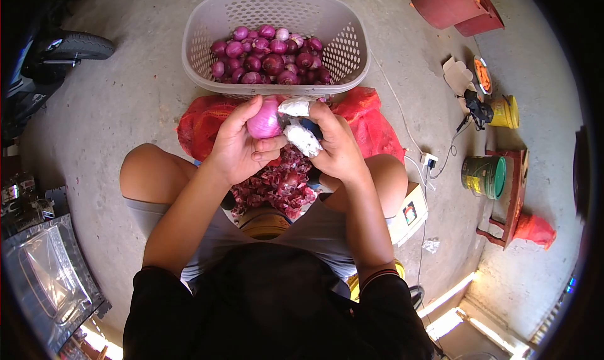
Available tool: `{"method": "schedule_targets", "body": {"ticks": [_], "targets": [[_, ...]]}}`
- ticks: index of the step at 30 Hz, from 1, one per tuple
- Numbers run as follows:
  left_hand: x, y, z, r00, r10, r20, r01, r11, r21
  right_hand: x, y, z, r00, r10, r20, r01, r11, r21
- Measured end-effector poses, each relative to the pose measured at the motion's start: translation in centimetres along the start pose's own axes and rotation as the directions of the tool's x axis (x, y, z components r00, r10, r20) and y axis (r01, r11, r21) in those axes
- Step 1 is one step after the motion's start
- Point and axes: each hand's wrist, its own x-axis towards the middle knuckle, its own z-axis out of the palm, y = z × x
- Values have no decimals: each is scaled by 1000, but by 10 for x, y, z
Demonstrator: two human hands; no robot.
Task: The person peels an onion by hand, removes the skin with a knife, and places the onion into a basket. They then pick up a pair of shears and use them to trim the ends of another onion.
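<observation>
A purple onion point(264, 121) is held up in my left hand point(234, 143), thumb on top and fingers curled beneath. Beside it, my right hand point(336, 143) has its thumb and a finger wrapped in a white, silvery covering point(302, 140). Those wrapped tips close in at the onion's right side. Something dark shows between them, too hidden to name. Below both hands lies a heap of onion skins point(280, 180) between my knees. Just beyond, a grey plastic basket point(195, 58) holds many purple onions point(272, 64).
Red mesh sacks point(371, 121) lie under the basket's near side. To the right are a power adapter with cords point(429, 159), a white box point(410, 214), a green-lidded bucket point(483, 176) and a yellow bucket point(503, 112). A tyre point(78, 45) stands at upper left.
</observation>
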Motion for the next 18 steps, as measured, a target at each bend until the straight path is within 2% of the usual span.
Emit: {"method": "schedule_targets", "body": {"ticks": [5, 11, 14, 18], "targets": [[1, -1, 0, 1000, -5, 9, 5, 1000, -18, -1, 3, 4, 998, 4, -61, -2, 999, 34], [2, -3, -16, 990, 11, 141, -16, 999, 33, -2, 2, 6, 987, 61, -147, -30, 978, 208], [-1, -1, -2, 998, 19, 55, -19, 1000, -8, -1, -1, 2, 983, 62, -171, -13, 962, 273], [-1, 2, -2, 998, 30, 55, -30, 1000, 8, 0, -6, -4, 990, 56, -131, -5, 934, 357]]}}
